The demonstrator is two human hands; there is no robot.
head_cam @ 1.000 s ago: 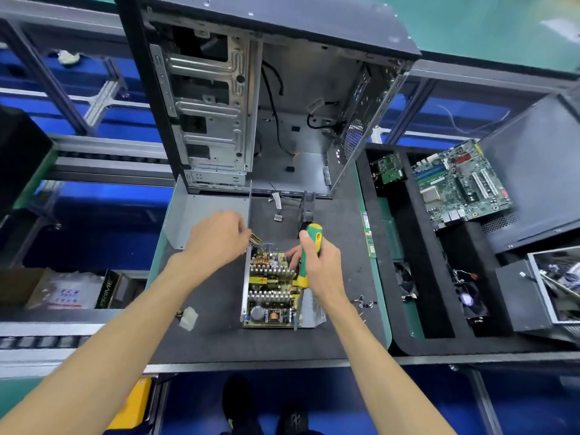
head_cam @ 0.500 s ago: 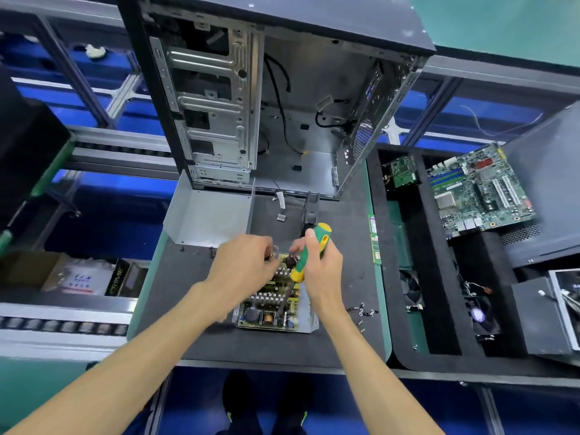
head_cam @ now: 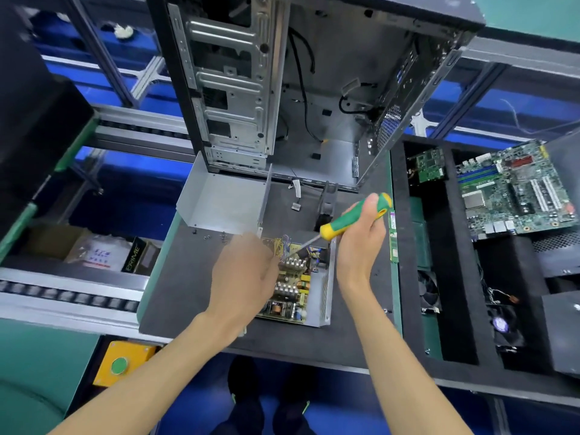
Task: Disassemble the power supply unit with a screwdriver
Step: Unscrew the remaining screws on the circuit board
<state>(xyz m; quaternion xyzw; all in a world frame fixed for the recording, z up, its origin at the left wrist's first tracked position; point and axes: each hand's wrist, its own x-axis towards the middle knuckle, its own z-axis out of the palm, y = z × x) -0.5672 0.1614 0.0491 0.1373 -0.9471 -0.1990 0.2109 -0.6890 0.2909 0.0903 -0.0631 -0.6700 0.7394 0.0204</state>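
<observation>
Left hand (head_cam: 243,277) hides the power supply unit's (head_cam: 298,281) left side

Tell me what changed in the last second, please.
The right hand tilted the screwdriver from upright to slanting, tip toward the power supply board's far end. The left hand shifted onto the board's left side. The computer case and motherboard stayed put.

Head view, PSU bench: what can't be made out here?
- Screwdriver tip: lost among the wires at the far end of the power supply board; which screw it engages is unclear.
- Left hand: blurred, fingers turned away; its hold cannot be told.
- Board's left side: covered by that hand.
- Loose screws on the mat: too small to count.
- Right hand grips the handle.
</observation>
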